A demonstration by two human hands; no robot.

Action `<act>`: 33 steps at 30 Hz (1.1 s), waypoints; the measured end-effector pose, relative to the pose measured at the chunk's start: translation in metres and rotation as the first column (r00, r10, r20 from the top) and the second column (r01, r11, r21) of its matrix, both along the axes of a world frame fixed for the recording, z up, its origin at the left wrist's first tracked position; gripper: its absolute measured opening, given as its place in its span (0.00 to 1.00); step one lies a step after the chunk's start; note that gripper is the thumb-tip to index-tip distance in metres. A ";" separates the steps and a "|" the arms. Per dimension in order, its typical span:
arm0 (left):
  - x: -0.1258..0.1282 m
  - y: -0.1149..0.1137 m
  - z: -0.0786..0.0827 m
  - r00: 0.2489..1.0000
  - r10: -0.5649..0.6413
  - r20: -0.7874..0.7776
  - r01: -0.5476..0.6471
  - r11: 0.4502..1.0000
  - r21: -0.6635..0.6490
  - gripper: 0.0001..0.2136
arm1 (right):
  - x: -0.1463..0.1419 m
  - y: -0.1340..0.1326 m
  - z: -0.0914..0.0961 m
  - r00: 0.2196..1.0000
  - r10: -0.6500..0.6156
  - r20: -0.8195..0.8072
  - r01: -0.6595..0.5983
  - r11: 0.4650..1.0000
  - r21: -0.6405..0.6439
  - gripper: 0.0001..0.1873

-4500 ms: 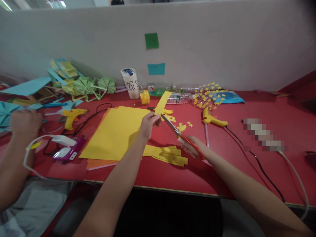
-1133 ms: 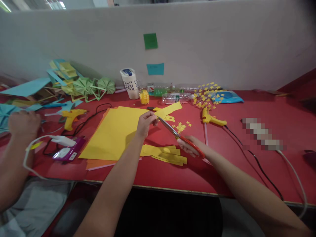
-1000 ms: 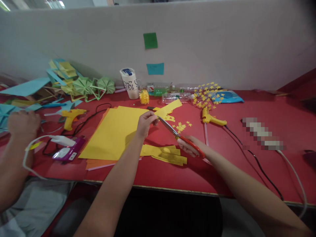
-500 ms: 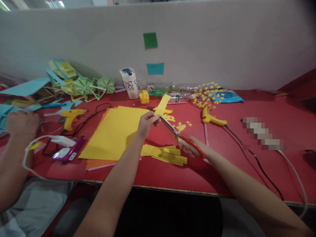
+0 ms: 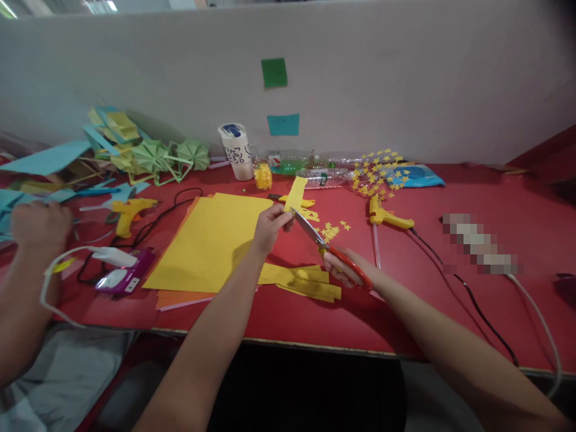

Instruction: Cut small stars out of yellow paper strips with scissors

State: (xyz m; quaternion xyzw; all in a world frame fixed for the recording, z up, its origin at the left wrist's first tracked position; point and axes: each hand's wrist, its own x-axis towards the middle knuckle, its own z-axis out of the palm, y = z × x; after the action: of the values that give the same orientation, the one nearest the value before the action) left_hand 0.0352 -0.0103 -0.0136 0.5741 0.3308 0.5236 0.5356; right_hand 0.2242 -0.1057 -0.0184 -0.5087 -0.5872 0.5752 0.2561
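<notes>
1. Red table (image 5: pixel 450 312) fills the middle band of the frame. A grey partition (image 5: pixel 405 84) runs along its far edge, with a green note (image 5: pixel 274 73) above a blue note (image 5: pixel 283 124) at upper centre.
2. Large yellow sheet (image 5: pixel 211 240) lies flat left of centre, on top of orange sheets whose edges show below it.
3. A co-worker's hand (image 5: pixel 38 225) is at the far left edge, closed into a fist; what it holds I cannot tell.
4. A pile of cut strips (image 5: pixel 306 283) lies on the table below centre, between the person's two forearms.
5. Left hand (image 5: pixel 270 227), frame centre, is raised over the right edge of the yellow sheet. Thumb and fingers pinch the lower end of the yellow strip (image 5: pixel 296 193).
6. Right hand (image 5: pixel 346 270), just right of centre, is closed through the red handles of the scissors (image 5: pixel 321 243). The blades angle to the upper left, tips at the strip's base beside the left thumb. How far the blades are parted is unclear.
7. The yellow strip stands nearly upright, leaning slightly right, held off the table.
8. One glue gun (image 5: pixel 387 218) lies right of the scissors, well apart from them.
9. Small paper stars (image 5: pixel 332 230) lie scattered on the table just beyond the blades.
</notes>
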 end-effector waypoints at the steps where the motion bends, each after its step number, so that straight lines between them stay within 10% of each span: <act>1: 0.000 0.000 0.000 1.000 0.002 -0.001 -0.002 1.000 -0.002 0.08 | 0.000 0.000 0.000 1.000 -0.005 0.009 0.005 1.000 0.006 0.25; 33: 0.007 -0.003 -0.003 0.998 0.030 0.052 -0.026 0.997 -0.077 0.08 | -0.009 -0.005 0.006 0.998 -0.063 0.029 0.064 0.998 -0.024 0.23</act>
State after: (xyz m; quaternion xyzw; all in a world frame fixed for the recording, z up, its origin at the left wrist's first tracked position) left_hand 0.0421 -0.0129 -0.0162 0.5344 0.3440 0.5331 0.5585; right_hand 0.2147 -0.1110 -0.0122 -0.5383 -0.5671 0.5668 0.2595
